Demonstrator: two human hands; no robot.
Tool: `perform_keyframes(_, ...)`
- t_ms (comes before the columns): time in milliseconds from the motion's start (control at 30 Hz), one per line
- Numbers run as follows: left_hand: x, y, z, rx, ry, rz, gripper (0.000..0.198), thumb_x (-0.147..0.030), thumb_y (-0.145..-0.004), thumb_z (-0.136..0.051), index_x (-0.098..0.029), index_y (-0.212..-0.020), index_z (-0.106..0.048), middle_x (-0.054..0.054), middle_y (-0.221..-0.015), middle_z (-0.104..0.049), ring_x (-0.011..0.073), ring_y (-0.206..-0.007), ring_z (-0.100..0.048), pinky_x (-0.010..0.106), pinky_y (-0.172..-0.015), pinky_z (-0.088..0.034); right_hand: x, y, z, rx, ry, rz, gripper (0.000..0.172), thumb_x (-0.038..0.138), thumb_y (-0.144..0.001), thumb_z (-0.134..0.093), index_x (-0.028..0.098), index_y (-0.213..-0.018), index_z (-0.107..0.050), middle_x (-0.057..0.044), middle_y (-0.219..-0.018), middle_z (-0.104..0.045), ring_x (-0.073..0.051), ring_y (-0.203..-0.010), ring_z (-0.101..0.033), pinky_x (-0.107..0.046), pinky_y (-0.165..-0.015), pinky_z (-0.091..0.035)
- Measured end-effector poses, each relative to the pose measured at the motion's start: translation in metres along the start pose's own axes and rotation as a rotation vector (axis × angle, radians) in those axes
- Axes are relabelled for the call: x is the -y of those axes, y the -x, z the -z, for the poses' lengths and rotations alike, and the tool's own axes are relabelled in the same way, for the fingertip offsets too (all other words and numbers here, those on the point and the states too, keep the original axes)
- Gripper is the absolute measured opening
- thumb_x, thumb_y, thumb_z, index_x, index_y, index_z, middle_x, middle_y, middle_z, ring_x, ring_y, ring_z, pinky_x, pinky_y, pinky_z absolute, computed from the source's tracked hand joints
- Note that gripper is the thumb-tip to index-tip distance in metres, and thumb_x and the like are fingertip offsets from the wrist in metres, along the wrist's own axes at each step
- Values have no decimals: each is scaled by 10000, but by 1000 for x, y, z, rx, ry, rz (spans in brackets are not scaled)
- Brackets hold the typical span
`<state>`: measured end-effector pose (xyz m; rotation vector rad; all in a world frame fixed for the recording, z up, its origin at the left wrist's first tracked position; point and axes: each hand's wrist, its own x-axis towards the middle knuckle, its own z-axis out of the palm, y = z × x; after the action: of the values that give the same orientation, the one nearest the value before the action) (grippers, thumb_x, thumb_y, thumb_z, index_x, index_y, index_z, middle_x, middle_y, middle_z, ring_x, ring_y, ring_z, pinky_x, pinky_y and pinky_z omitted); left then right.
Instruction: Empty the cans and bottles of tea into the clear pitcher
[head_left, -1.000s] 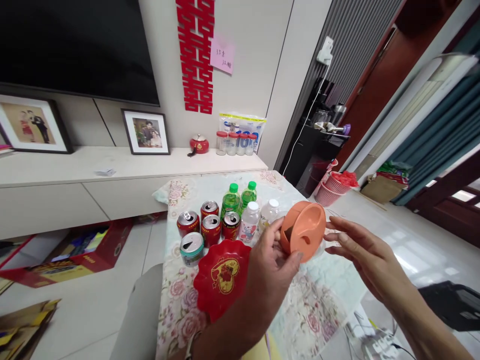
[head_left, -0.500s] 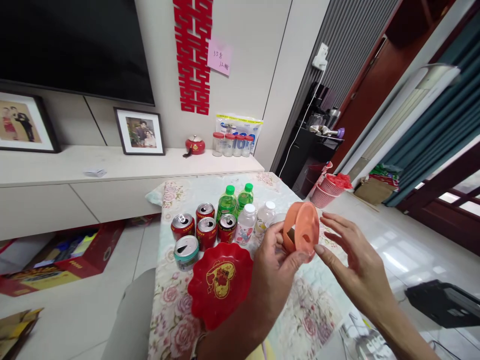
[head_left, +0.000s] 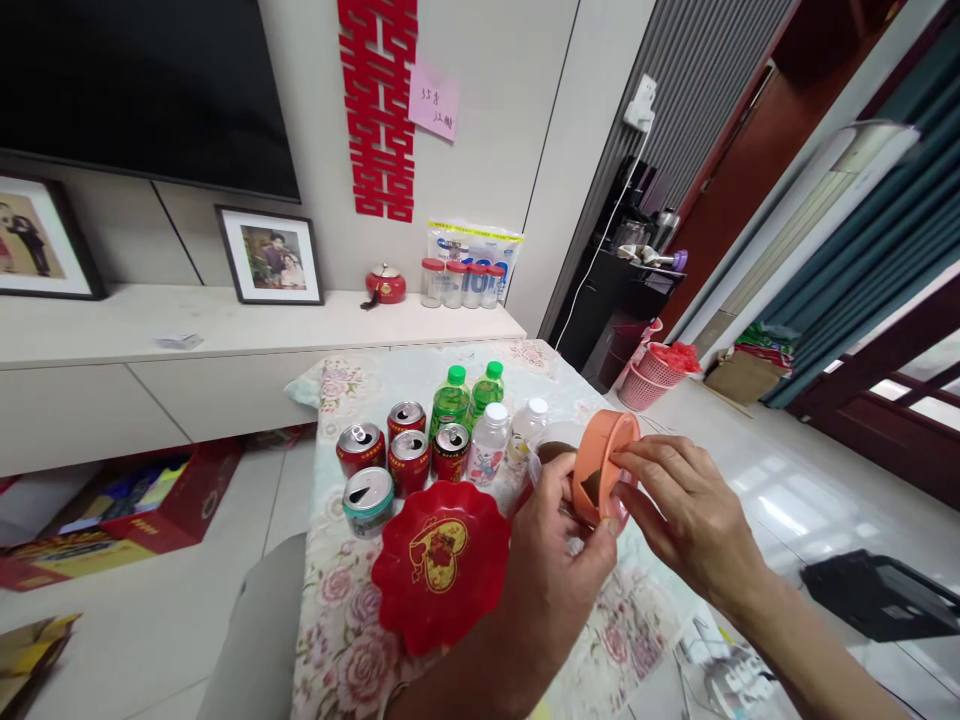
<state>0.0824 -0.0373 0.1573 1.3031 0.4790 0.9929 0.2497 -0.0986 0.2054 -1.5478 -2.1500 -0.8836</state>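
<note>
Over the right part of the table, my left hand (head_left: 559, 545) grips a round orange plastic piece (head_left: 594, 455) with a ring-like rim and a dark opening in its side; its exact kind is unclear. My right hand (head_left: 679, 505) is closed at the piece's right side, fingertips pinching it. A clear plastic container (head_left: 559, 440) stands partly hidden behind my left hand. Left of the hands lie a red scalloped plate (head_left: 480, 560), several opened red drink cans (head_left: 409, 462), a teal-rimmed can (head_left: 367, 500), two green-capped bottles (head_left: 451, 400) and two white-capped bottles (head_left: 489, 445).
A floral cloth (head_left: 360, 600) covers the table. Behind it, a white cabinet (head_left: 285, 335) carries a framed photo (head_left: 271, 256), a red pot (head_left: 385, 285) and red-lidded jars (head_left: 452, 285). Pink baskets (head_left: 651, 375) and a black case (head_left: 870, 598) stand on the floor at right.
My right hand has moved in, its spread fingers closing on the orange piece. The piece has turned, and more of its side faces the camera. My view has shifted slightly.
</note>
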Motion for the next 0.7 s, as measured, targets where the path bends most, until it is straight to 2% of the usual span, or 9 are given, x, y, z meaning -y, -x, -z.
perform_keyframes(67, 2, 1, 0, 24, 16, -5, 485, -183, -838, -695, -226, -1305, -573, 43, -1020, -751, 165, -826, -728, 311, -761, -624, -1, -3, 1, -4, -28, 20, 192, 96, -979, -596, 119, -1166, -631, -103, -1065, -706, -247, -1059, -607, -391, -870, -440)
perform_keyframes(133, 5, 0, 2, 41, 58, -13, 545, -205, -829, -719, -222, -1346, -548, 67, -1088, -744, 187, -881, -735, 337, -783, -628, -2, -5, 3, -12, -137, -85, 151, 154, -970, -610, 160, -1106, -676, -66, -1031, -729, -234, -1032, -628, -388, -866, -420)
perform_keyframes(233, 8, -1, 8, 2, 2, -59, 694, -235, -770, -806, -216, -1401, -519, 104, -1198, -700, 240, -1013, -710, 357, -781, -612, -4, -9, 5, -27, -359, -437, 130, 326, -911, -664, 209, -928, -718, -29, -893, -723, -214, -890, -636, -377, -811, -427)
perform_keyframes(300, 9, -1, 11, -33, -124, -98, 735, -208, -709, -866, -215, -1377, -559, 106, -1216, -680, 277, -1096, -674, 382, -820, -594, -6, -12, 5, 1, -475, -644, 162, 361, -868, -664, 206, -842, -700, -28, -813, -703, -193, -772, -619, -354, -734, -452)
perform_keyframes(400, 8, -1, 11, 14, -254, -149, 485, -141, -698, -873, -219, -1143, -698, 80, -1179, -688, 291, -1137, -646, 444, -963, -542, -8, -18, 2, 77, -649, -817, 180, 353, -845, -615, 194, -764, -643, -29, -720, -675, -162, -634, -591, -299, -588, -460)
perform_keyframes(467, 5, -2, 10, 50, -228, -154, 196, -138, -769, -822, -213, -919, -721, 64, -1119, -705, 273, -1108, -654, 436, -988, -513, -7, -22, -1, 111, -753, -867, 232, 389, -843, -600, 194, -716, -599, -25, -650, -635, -149, -575, -567, -275, -527, -452)
perform_keyframes(533, 2, -5, 8, 65, -108, -125, 83, -188, -845, -771, -205, -800, -703, 57, -1039, -717, 243, -1032, -667, 394, -942, -513, -5, -24, -3, 136, -825, -883, 312, 457, -867, -610, 192, -702, -589, -19, -617, -604, -142, -552, -555, -267, -513, -460)
perform_keyframes(633, -3, -12, 11, 123, 199, 22, 211, -379, -869, -793, -194, -822, -704, 41, -899, -724, 198, -868, -674, 345, -850, -535, -3, -23, -1, 154, -847, -866, 397, 547, -938, -619, 182, -783, -651, -24, -655, -618, -144, -585, -577, -273, -537, -493)
perform_keyframes(700, -7, -18, 17, 152, 372, 162, 373, -524, -820, -835, -183, -844, -686, 24, -797, -713, 165, -734, -656, 318, -773, -544, -6, -20, 2, 111, -808, -831, 339, 521, -950, -652, 189, -914, -705, -42, -778, -675, -153, -667, -616, -289, -607, -534)
